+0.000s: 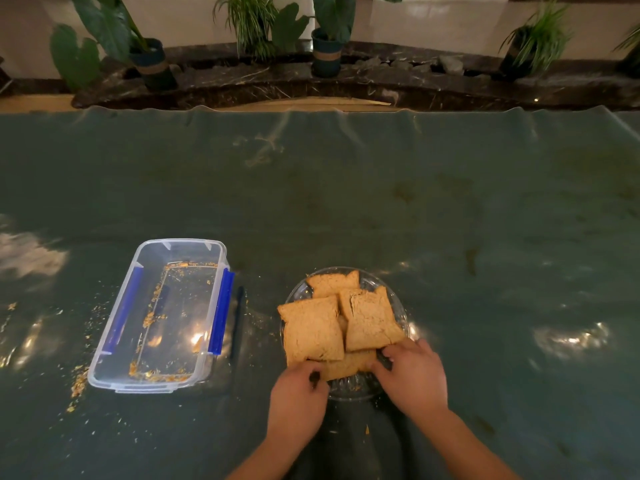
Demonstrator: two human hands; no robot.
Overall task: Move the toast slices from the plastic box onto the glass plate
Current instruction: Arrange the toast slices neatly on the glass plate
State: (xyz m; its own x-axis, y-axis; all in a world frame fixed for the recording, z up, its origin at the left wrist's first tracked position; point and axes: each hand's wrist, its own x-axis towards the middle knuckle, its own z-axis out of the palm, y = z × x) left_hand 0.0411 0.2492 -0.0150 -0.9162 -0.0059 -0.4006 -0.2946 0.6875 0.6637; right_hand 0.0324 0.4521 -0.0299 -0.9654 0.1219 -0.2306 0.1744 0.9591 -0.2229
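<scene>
Several toast slices lie overlapping on the glass plate in front of me. My left hand and my right hand both grip the near slice, which sits lowest in the pile at the plate's front edge. The clear plastic box with blue clips stands to the left and holds only crumbs.
A dark pen-like stick lies between box and plate. Crumbs are scattered on the green table cover around the box. Potted plants stand on a dark ledge beyond the table's far edge.
</scene>
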